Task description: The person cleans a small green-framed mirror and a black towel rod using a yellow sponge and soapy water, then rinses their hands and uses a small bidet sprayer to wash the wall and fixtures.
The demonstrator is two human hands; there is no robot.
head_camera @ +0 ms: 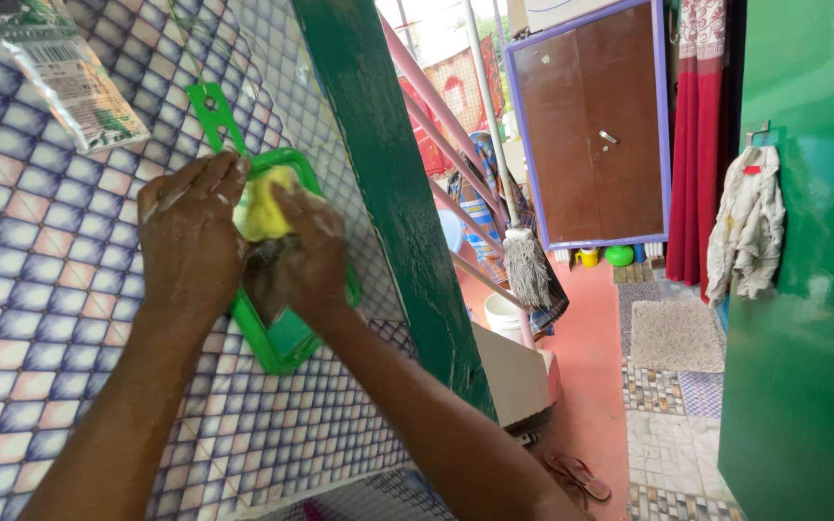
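Left hand (190, 236) laid flat, fingers together, against the upper left edge of a green-framed mirror (282, 338), steadying it; nothing gripped in the palm. Right hand (309, 256) bunched around a yellow cloth (264, 205), pressing it onto the mirror's face near the top. Mirror hanging by its green tab (210, 108) on a wall of blue, white and pink patterned tiles (41, 318), tilted with the head-camera view, just left of a dark green post (393, 193). Both hands streaked with pale, soapy-looking smears. Judged from this: wiping well in hand over the upper part of the glass, lower corner of the glass visible below the hands and not covered by the cloth, so apparently part left to go over; cleanliness of the glass itself too hidden by the hands to tell. Clear plastic packet (60, 72) hung on the tiles above left, apart from the mirror. Farther off to the right: a mop (525, 260) leaning near a brown cupboard (591, 125), a pale rag (747, 227) hung on a green door (813, 318), a grey mat (673, 336) on the floor.
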